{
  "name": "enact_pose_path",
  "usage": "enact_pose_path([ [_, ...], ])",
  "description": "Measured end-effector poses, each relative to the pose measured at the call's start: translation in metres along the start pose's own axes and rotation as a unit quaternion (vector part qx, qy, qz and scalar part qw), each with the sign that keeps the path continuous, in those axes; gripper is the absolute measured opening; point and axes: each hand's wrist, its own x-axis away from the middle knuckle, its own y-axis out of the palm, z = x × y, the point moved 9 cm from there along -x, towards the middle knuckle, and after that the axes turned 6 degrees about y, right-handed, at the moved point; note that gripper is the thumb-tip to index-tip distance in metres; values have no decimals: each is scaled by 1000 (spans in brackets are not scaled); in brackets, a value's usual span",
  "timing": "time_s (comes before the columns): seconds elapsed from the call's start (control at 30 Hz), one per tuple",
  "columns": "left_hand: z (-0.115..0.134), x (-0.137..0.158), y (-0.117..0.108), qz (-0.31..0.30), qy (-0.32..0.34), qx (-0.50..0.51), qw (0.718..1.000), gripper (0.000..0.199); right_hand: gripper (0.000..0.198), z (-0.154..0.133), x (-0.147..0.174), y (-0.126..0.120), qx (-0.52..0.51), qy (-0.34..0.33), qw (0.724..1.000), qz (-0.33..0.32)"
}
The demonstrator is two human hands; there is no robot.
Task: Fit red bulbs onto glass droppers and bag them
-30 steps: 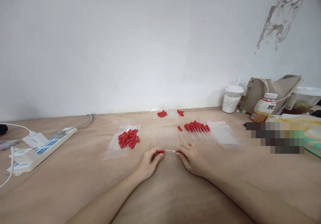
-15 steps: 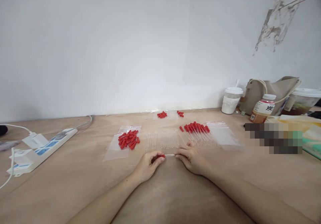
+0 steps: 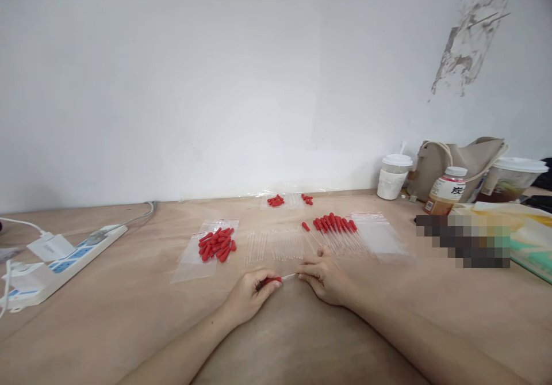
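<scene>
My left hand (image 3: 254, 294) is closed round a red rubber dropper bulb (image 3: 273, 280), whose end shows at the fingertips. From that end a thin clear glass tube (image 3: 288, 277) runs across to my right hand (image 3: 321, 277), which pinches its other end. Whether the tube sits inside the bulb or only meets it, I cannot tell. Beyond my hands lie rows of loose glass tubes (image 3: 276, 244). A heap of red bulbs (image 3: 217, 243) rests on a plastic bag to the left. Several droppers with bulbs fitted (image 3: 334, 224) lie side by side to the right.
A flat zip bag (image 3: 377, 235) lies right of the droppers. More bulbs (image 3: 276, 201) are by the wall. A power strip (image 3: 69, 264) stands at left. At right are a lidded cup (image 3: 394, 178), a bottle (image 3: 447, 191), a handbag (image 3: 470, 155) and another cup (image 3: 513, 180).
The tube between my hands has gone from nearly level to slightly tilted, higher on the right. A little more of the bulb shows at my left fingertips. The view has shifted slightly.
</scene>
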Motion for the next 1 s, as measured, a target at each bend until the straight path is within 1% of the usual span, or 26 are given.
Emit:
enact_pose_path([
  [0.1,1,1,2,-17,8,-24,1000,18,22,-4,0,-1,9,-2,1000,4],
  [0.27,4,2,2,-17,20,-46,999,19,22,-10,3,0,13,9,1000,12],
  [0.47,10,3,9,-51,45,-64,996,21,20,-14,3,5,13,13,1000,1],
  [0.6,6,1,6,-31,36,-59,997,19,21,-11,1,1,20,25,999,4],
  [0.7,3,0,5,-26,34,-60,997,20,20,-14,0,-3,54,3,998,11],
  [0.8,6,0,5,-32,57,-50,997,21,19,-22,2,-2,118,-41,992,5],
  [0.87,4,1,-1,-8,52,-38,998,21,18,-24,3,-1,156,-52,986,-6],
  [0.9,0,2,-6,12,35,-35,999,24,19,-21,2,-4,167,-39,985,-8],
  [0.93,-6,3,-11,33,9,-35,999,32,19,-13,0,-10,171,-7,985,-2],
  [0.97,-13,4,-14,48,-19,-36,998,39,21,-1,-2,-18,169,43,985,10],
  [1.0,-20,5,-16,55,-43,-39,997,42,23,15,-4,-29,162,108,981,25],
])
